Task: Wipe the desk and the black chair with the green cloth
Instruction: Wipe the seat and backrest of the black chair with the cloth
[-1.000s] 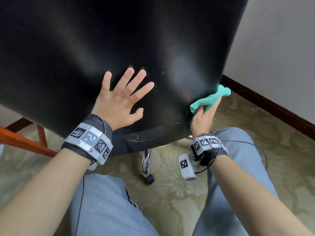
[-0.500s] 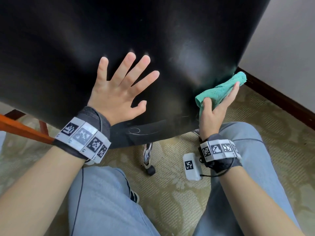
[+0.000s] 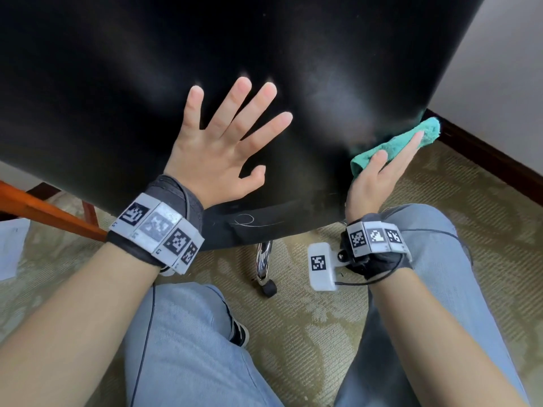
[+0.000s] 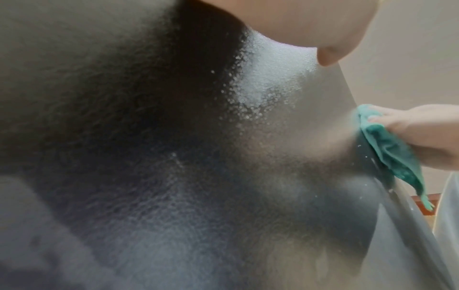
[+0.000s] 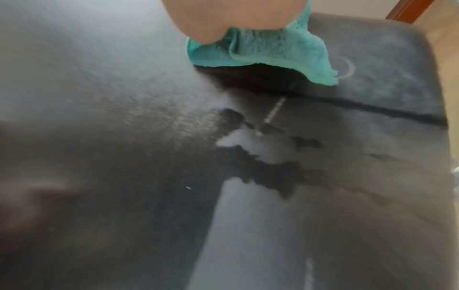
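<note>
The black chair [image 3: 147, 83] fills the upper part of the head view, its back facing me. My left hand [image 3: 232, 136] lies flat on it with the fingers spread and straight. My right hand [image 3: 388, 163] presses the green cloth [image 3: 429, 129] against the chair's lower right edge, fingers stretched along the cloth and thumb on top. In the left wrist view the green cloth [image 4: 387, 153] drapes over that edge under the right hand [image 4: 422, 125]. The right wrist view shows the green cloth [image 5: 273, 51] bunched beneath the palm [image 5: 223, 15] on the chair's leather [image 5: 124, 137]. The desk top is out of sight.
A chrome chair leg with a caster [image 3: 264, 259] stands on the patterned carpet between my knees. An orange wooden rail [image 3: 44, 212] runs at the left, with a white sheet [image 3: 11, 248] below it. A dark baseboard [image 3: 484, 151] and pale wall close the right side.
My right hand has slid the cloth up and to the right along the chair's edge, and its fingers have straightened out. The left hand stays flat on the chair back.
</note>
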